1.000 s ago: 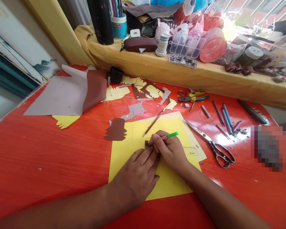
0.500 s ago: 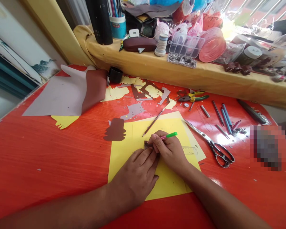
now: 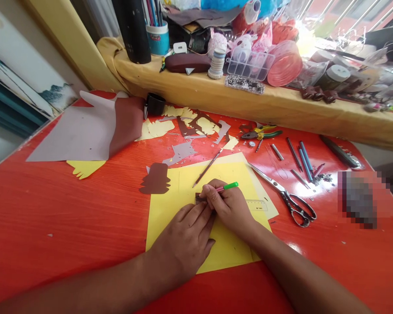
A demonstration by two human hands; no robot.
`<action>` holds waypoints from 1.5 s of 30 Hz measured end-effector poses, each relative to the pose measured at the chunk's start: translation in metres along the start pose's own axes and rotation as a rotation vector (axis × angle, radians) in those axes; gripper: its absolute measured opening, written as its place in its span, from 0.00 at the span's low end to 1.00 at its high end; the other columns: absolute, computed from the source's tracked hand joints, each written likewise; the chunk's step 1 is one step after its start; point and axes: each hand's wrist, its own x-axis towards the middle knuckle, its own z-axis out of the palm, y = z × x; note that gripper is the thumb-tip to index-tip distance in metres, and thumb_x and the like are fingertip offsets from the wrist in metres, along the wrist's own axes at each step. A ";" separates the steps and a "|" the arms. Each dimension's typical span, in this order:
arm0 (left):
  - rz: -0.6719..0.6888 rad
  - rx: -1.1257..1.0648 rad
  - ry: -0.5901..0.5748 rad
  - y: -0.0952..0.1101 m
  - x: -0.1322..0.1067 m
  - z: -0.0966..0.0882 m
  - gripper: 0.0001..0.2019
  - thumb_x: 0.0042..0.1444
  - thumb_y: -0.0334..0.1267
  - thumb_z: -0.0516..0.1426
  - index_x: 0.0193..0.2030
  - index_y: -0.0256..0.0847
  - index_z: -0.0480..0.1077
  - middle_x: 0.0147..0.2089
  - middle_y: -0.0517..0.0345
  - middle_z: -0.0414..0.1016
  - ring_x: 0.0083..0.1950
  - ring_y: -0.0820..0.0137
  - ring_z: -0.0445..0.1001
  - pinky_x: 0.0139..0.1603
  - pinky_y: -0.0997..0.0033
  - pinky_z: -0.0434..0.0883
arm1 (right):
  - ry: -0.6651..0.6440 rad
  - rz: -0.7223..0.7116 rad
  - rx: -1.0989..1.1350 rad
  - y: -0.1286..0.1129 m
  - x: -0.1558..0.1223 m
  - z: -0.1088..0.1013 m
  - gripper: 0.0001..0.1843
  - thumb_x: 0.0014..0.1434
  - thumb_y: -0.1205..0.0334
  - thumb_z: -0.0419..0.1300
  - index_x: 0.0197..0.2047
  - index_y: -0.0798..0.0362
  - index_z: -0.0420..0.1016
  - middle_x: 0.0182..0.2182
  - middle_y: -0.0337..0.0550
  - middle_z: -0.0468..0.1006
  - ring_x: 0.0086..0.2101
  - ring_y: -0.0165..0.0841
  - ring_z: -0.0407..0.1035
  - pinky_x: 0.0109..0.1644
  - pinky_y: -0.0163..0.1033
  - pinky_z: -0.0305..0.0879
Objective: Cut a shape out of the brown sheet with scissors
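Observation:
My right hand (image 3: 229, 211) is closed around a slim pen with a green end (image 3: 231, 186), its tip down near a small dark brown piece (image 3: 198, 199). My left hand (image 3: 187, 240) lies flat beside it, fingers stretched out and fingertips at the lower edge of that piece. Mostly hidden under my hands is a clear ruler (image 3: 257, 205), its end showing to the right. All of this rests on a yellow sheet (image 3: 167, 226). A brown cut-out with a jagged lower part (image 3: 156, 179) overlaps the sheet's upper left corner. A brown pencil (image 3: 207, 168) lies just above my hands.
Large scissors (image 3: 290, 196) lie to the right, beyond them several pens (image 3: 304, 161). Pliers (image 3: 258, 133) and paper scraps (image 3: 183, 151) lie further back. At the left is a grey-brown curled sheet (image 3: 75, 131). A cluttered ledge (image 3: 183, 83) runs behind the red table (image 3: 68, 218).
The whole view has shifted slightly, so things sit a little further left. Both hands keep nearly the same pose, and the pen stays in my right hand.

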 end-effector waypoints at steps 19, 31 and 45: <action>-0.013 -0.006 -0.032 0.000 -0.002 0.003 0.29 0.79 0.43 0.55 0.78 0.26 0.68 0.72 0.38 0.80 0.74 0.51 0.73 0.74 0.52 0.65 | -0.030 0.032 0.010 -0.004 -0.003 -0.011 0.25 0.80 0.43 0.57 0.33 0.46 0.77 0.29 0.42 0.82 0.32 0.39 0.81 0.39 0.41 0.77; -0.007 0.000 -0.016 -0.001 0.001 -0.001 0.25 0.80 0.42 0.53 0.75 0.28 0.71 0.73 0.40 0.79 0.72 0.53 0.75 0.72 0.53 0.65 | -0.009 0.013 -0.042 0.000 -0.006 -0.019 0.29 0.80 0.47 0.56 0.25 0.46 0.68 0.32 0.43 0.83 0.30 0.36 0.77 0.37 0.41 0.71; 0.008 0.029 0.007 0.000 0.003 -0.002 0.24 0.80 0.41 0.51 0.71 0.26 0.76 0.72 0.40 0.81 0.69 0.52 0.76 0.69 0.51 0.68 | 0.030 0.028 -0.100 0.008 -0.014 -0.035 0.28 0.81 0.44 0.55 0.31 0.48 0.77 0.26 0.38 0.75 0.26 0.34 0.68 0.34 0.41 0.64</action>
